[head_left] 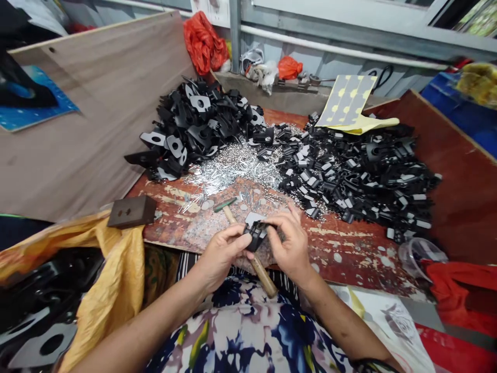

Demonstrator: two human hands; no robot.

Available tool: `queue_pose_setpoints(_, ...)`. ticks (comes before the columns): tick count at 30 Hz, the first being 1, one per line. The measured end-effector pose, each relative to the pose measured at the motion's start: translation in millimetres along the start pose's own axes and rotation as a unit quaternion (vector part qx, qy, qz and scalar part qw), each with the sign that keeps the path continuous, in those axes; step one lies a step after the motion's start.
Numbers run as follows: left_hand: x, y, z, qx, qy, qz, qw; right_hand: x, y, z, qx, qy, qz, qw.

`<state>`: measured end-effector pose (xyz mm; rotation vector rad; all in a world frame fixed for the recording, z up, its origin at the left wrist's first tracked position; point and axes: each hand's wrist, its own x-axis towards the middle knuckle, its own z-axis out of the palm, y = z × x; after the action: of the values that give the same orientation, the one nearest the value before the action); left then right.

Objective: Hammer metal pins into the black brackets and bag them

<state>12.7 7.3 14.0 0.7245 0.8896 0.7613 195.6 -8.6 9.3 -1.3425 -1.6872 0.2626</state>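
Note:
In front of my body, above the table's near edge, is a small black plastic clip-like part (255, 237) with a pale grey flat face. My left hand (223, 254) grips it from the left, thumb across its front. My right hand (289, 243) has its thumb and forefinger closed at the part's right side; whether something small sits between those fingertips is hidden. Beneath both hands lies a hammer (267, 281), its wooden handle pointing towards me and its green head beyond the left hand. Shiny metal pins (236, 168) are heaped just past it.
Larger black parts (202, 122) are piled back left, smaller black clips (361, 171) at right. A sticker sheet (345, 101) rests on the clips. A dark block (132, 211) sits at the left edge, above a yellow sack (124, 274). Boards (97, 103) wall the sides.

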Motion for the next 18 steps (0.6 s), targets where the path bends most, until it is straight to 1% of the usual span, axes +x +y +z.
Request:
queue_pose_setpoints(2,0.8,2.2,4.0,-0.010,-0.005,0.015,1.000,-4.1,-5.7,8.7,0.013,0.007,0.000,1.000)
queue_pose_setpoints(4,0.8,4.5,5.2,-0.008,-0.006,0.014,1.000,-6.0,-6.5,13.6,0.018,0.007,0.007,1.000)
queue_pose_setpoints(6,0.6,5.4,4.4,-0.002,0.004,0.014,1.000,-6.0,-4.7,16.6,0.020,0.005,0.018,1.000)
queue_pose_setpoints(9,0.3,3.5,1.3,0.018,0.018,0.034,0.999,-4.8,-1.8,20.6,0.029,0.006,0.032,0.999)
queue_pose_setpoints(11,0.4,0.9,-1.9,0.027,0.017,0.039,0.999,-4.9,-1.3,23.2,0.031,0.007,0.023,0.999)
queue_pose_setpoints(13,0.6,-1.3,-6.2,0.030,0.008,0.032,0.999,-6.4,-2.1,25.2,0.038,0.002,-0.005,0.999)
queue_pose_setpoints(15,0.9,-2.5,-11.1,0.032,-0.002,0.027,0.999,-9.1,-3.7,26.3,0.068,-0.012,-0.018,0.997)
queue_pose_setpoints(16,1.1,-2.7,-13.4,0.034,-0.007,0.025,0.999,-10.8,-4.9,26.4,0.092,-0.023,-0.012,0.995)
queue_pose_setpoints(18,1.8,-2.5,-16.9,0.040,-0.009,0.023,0.999,-14.5,-7.6,25.5,0.140,-0.046,0.028,0.989)
